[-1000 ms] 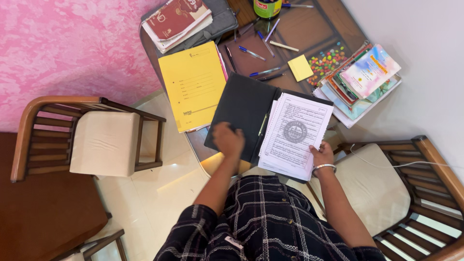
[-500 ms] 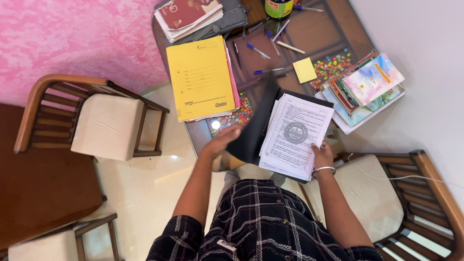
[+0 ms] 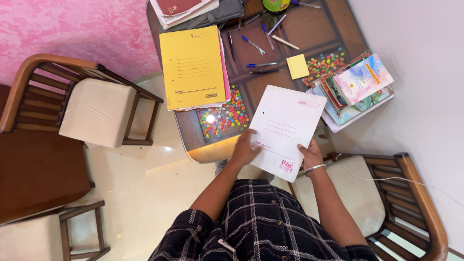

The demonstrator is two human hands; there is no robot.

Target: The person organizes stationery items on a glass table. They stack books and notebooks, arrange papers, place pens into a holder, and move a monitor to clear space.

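A white folder (image 3: 286,126) with pink lines lies shut on the near right part of the table (image 3: 256,84). My left hand (image 3: 245,147) grips its near left edge, and my right hand (image 3: 311,154), with a silver bangle on the wrist, holds its near right edge. The papers inside are hidden under the cover.
A yellow folder (image 3: 192,66) lies left of the white one. Several pens (image 3: 253,44), a yellow sticky pad (image 3: 297,66) and a book stack (image 3: 355,87) sit farther back. Coloured pebbles (image 3: 224,116) show under the glass. Wooden chairs stand left (image 3: 94,108) and right (image 3: 372,193).
My left hand swung the folder's cover over the printed papers, shutting it; the dark inside is gone and the white outside shows. Both hands now hold its near edges.
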